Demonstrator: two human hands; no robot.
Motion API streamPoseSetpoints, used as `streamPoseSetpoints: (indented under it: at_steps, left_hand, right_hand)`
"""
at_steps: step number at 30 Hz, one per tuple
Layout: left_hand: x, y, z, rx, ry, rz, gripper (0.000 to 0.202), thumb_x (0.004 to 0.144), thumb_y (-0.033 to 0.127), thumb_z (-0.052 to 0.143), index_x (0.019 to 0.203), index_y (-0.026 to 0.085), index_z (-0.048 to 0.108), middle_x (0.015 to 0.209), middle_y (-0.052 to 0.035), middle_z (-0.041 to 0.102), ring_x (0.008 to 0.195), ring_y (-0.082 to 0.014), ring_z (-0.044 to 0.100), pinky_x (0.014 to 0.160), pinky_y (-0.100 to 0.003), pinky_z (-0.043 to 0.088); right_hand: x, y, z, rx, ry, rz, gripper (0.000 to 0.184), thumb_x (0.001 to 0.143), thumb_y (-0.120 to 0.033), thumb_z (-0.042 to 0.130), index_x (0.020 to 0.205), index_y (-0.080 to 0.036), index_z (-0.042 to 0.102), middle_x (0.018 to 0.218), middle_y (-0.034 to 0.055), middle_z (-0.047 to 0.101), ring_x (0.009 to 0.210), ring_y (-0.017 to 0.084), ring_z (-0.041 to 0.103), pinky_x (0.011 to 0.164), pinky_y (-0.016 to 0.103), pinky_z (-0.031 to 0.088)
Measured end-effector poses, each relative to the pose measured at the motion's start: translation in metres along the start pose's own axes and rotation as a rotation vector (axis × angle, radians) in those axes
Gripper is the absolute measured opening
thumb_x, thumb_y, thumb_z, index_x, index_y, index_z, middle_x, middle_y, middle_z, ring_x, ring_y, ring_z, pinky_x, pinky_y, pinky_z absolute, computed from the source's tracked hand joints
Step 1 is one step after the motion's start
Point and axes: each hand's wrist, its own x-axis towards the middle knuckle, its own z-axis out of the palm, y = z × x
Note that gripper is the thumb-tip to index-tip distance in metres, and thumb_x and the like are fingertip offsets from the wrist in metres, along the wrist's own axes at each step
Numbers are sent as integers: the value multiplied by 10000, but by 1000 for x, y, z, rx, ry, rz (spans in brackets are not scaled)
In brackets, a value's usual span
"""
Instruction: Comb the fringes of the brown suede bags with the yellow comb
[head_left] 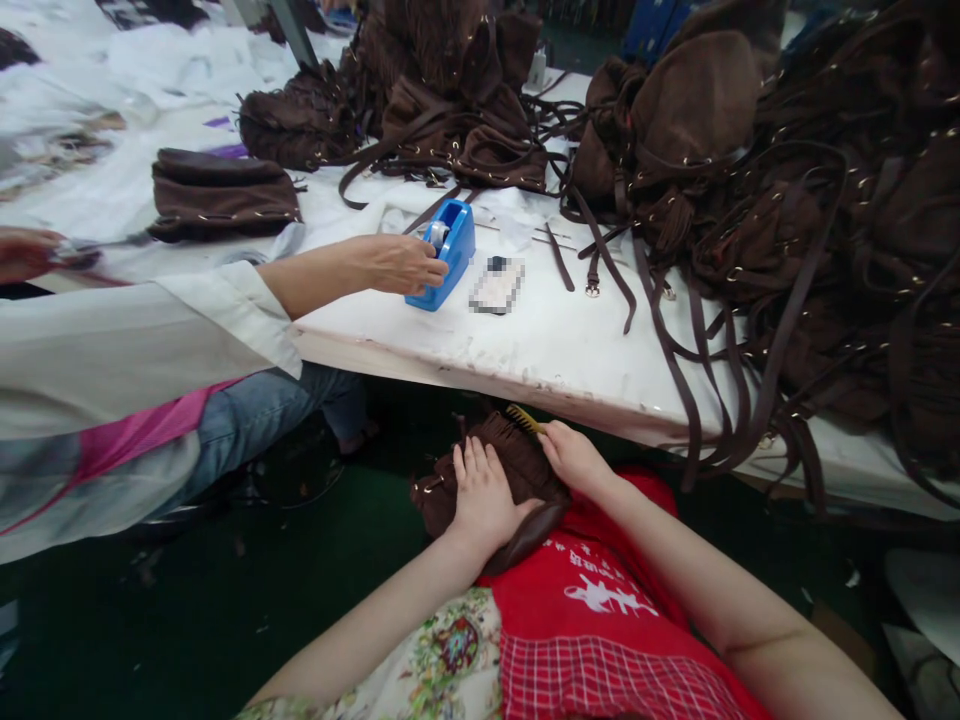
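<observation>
A dark brown fringed bag (536, 478) lies on my lap over the red apron. My left hand (484, 495) rests flat on it, fingers stretched out and pressing on its surface. With my right hand (570, 455) I grip a yellow-handled comb (525, 418), whose dark teeth touch the bag's fringe near the table edge. The bag's underside and part of its left end are hidden or dim.
A white table (420, 350) runs ahead of me. A co-worker's hand (405, 265) touches a blue tape dispenser (456, 245). A phone-like object (497, 287), blurred out, lies beside it. Brown bags (690, 100) with hanging straps (787, 330) pile up at right; a folded bag (225, 195) lies left.
</observation>
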Motion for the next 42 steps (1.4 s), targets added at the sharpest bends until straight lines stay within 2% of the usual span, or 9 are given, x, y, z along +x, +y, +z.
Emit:
streamPoseSetpoints:
  at_steps: [3,5,9,12,21,27,34,38,42]
  left_hand:
    - [1,0,7,35,-64,-57,1173,626,856,345,1342,-73,361,1384,-354,326,1336,-439,229,1093,-562,27]
    - [0,-2,10,30,-94,-63,1160,634,862,307,1365,-39,347,1397,-332,327,1335,-443,231,1082,-580,47]
    - [-2,-7,10,-4,-133,-67,1136,655,859,265,1370,-18,352,1407,-308,332,1342,-436,222,1077,-586,78]
    - [-1,-8,10,5,-130,-88,1134,652,848,316,1363,-34,352,1417,-328,294,1349,-434,204,1080,-572,84]
    - [3,-10,17,-21,-87,-54,1108,657,834,352,1384,-2,317,1446,-310,249,1358,-410,201,1088,-544,75]
    - [2,-11,20,-36,-97,-38,1092,659,829,359,1376,5,346,1454,-307,232,1366,-400,187,1098,-533,64]
    - [3,-10,14,-26,-129,-25,1076,683,798,380,1385,-15,317,1455,-319,212,1370,-406,171,1093,-541,84]
    - [3,-10,13,-23,-120,-32,1069,684,803,373,1385,-3,328,1451,-317,228,1369,-398,185,1095,-536,84]
    - [3,-11,18,-28,-96,19,1055,681,823,335,1378,32,362,1467,-290,218,1376,-379,176,1105,-520,68]
  right_hand:
    - [15,-28,-2,-127,-106,-110,339,961,-282,305,1184,-184,542,1037,90,601,854,162,613,777,256,463]
    - [19,-36,3,-226,-173,-201,343,949,-275,331,1228,-201,516,1068,101,587,788,160,620,709,259,478]
    - [19,-25,20,-322,-181,-360,432,909,-183,369,1337,-199,418,1182,128,549,876,185,614,731,284,496]
    - [22,-9,30,-333,-140,-389,490,881,-135,366,1370,-174,384,1258,145,517,984,202,584,806,305,492]
    - [24,9,42,-420,-57,-249,533,872,-156,346,1403,-118,339,1281,178,525,988,241,569,787,325,496]
    - [13,12,43,-415,-54,-253,533,895,-181,311,1427,-151,302,1321,160,494,1005,238,553,824,340,488]
    - [16,10,40,-437,-49,-93,516,901,-171,297,1417,-148,309,1271,172,516,1001,248,551,773,338,501]
    - [21,21,46,-359,-107,152,489,929,-186,268,1417,-172,302,1304,181,483,1011,252,574,820,359,480]
    - [24,41,52,-243,-209,367,402,948,-217,279,1304,-205,465,1161,148,597,955,221,624,811,328,474]
